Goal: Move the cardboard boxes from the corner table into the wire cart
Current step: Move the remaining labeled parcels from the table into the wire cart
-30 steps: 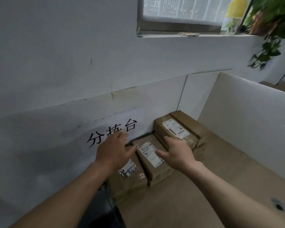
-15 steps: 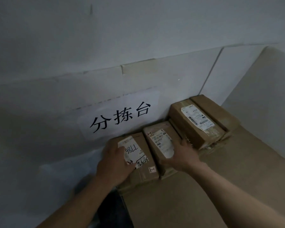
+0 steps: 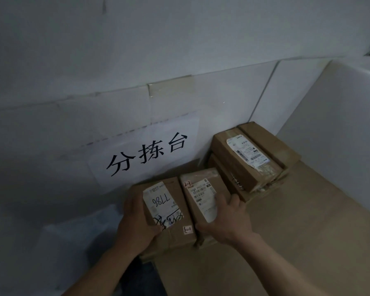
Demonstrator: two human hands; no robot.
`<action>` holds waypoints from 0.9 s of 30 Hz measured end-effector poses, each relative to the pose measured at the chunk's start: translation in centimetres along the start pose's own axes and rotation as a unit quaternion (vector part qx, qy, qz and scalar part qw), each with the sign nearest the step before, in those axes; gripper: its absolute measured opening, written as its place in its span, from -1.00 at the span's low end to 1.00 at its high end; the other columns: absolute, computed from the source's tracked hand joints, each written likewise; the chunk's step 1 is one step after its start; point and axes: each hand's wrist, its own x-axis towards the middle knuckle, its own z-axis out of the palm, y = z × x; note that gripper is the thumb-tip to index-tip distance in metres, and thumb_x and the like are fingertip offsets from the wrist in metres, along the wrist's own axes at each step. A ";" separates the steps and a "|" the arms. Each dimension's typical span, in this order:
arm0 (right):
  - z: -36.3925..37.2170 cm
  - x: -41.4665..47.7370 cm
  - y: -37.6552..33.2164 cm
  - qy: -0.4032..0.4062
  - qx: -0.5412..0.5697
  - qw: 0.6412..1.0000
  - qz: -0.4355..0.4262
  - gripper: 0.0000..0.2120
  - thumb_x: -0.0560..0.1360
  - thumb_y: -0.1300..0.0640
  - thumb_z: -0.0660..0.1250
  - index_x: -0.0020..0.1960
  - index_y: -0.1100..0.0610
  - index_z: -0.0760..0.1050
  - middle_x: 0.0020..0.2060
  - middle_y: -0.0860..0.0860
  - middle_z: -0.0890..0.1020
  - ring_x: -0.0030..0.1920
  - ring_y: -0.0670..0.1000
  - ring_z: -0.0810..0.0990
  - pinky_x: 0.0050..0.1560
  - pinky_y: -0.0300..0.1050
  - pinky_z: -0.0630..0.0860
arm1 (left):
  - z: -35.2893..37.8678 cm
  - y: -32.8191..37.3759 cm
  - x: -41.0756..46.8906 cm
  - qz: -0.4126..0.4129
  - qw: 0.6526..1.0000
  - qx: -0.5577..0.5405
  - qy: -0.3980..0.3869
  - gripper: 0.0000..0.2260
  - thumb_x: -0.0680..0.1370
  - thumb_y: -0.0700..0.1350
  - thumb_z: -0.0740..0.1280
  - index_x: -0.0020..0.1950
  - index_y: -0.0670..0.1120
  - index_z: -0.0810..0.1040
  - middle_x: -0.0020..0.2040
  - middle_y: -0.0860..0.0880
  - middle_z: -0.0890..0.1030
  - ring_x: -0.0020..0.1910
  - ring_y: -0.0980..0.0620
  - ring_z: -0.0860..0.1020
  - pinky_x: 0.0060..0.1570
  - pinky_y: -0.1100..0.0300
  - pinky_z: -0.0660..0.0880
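Several brown cardboard boxes with white shipping labels lie on the brown corner table (image 3: 297, 242) against the wall. My left hand (image 3: 137, 223) grips the left side of the nearest box (image 3: 169, 210), whose label reads 7786. My right hand (image 3: 226, 218) grips the right side of the box beside it (image 3: 201, 189), thumb lying over its label. The two boxes sit side by side, touching, clamped between my hands. Behind them a larger labelled box (image 3: 246, 159) rests on top of another, with one more box (image 3: 269, 144) at its right. The wire cart is out of view.
A white paper sign (image 3: 145, 154) with black characters is taped to the grey wall just behind the boxes. A white partition panel (image 3: 340, 146) borders the table on the right. A dark gap (image 3: 141, 278) lies below the table's left edge.
Both hands came down from above the boxes and closed on the outer sides of the two nearest ones. The camera tilted down and moved closer.
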 end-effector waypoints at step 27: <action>2.5 -7.8 6.5 -0.108 0.582 0.787 0.173 -0.30 0.23 -0.02 0.55 0.35 -0.07 0.47 -0.03 -0.01 0.76 -0.14 0.04 0.75 -0.36 -0.11 0.58 | -0.7 -5.2 -4.5 -0.148 0.911 -0.362 -0.130 -0.24 0.13 0.03 0.66 0.25 0.36 0.47 0.11 0.06 0.69 0.03 -0.11 0.69 -0.04 -0.28 0.61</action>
